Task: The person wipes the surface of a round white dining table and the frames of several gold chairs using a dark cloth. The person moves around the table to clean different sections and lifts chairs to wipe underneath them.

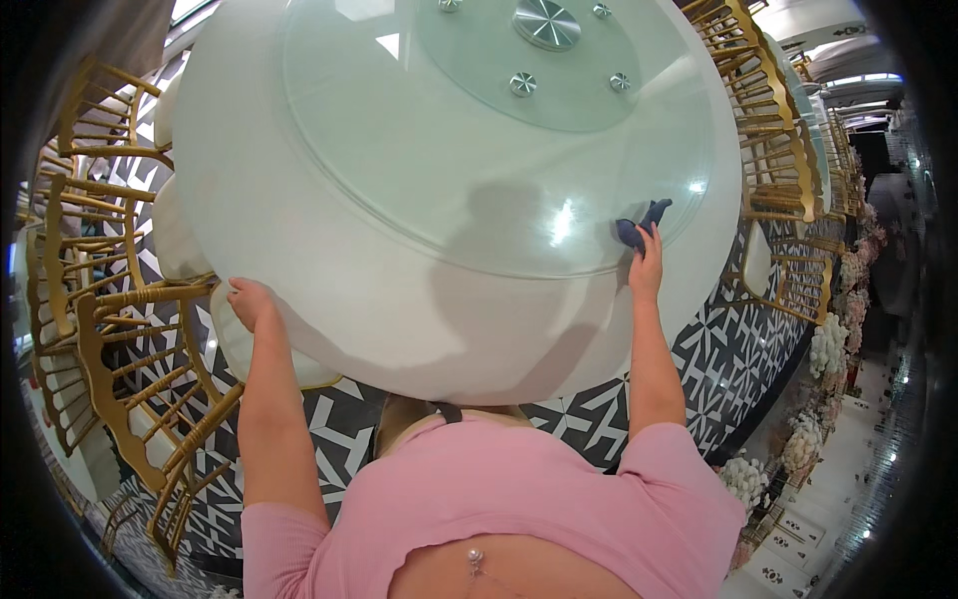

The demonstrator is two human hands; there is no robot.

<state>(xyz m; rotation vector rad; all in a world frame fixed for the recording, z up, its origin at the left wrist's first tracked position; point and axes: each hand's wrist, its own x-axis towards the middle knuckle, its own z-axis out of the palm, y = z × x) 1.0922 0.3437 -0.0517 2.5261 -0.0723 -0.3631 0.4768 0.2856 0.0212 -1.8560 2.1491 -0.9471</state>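
Before me stands a round white table [359, 329] that bears a large round glass turntable [449, 187]. My right hand [647, 266] holds a dark blue cloth [636, 228] against the glass near its right front rim. My left hand [251, 299] is at the table's left front edge, with its fingers curled; whether it grips the edge or a chair beside it I cannot tell. A smaller glass disc [569, 105] with a large round metal cap [546, 24] and several small metal caps lies at the middle of the turntable.
Gold spindle-backed chairs [142, 374] with pale seats crowd the left side. More gold chairs [771, 135] line the right. The floor [337, 434] has a black and white pattern. White and pink flowers [829, 344] border a pale walkway at the right.
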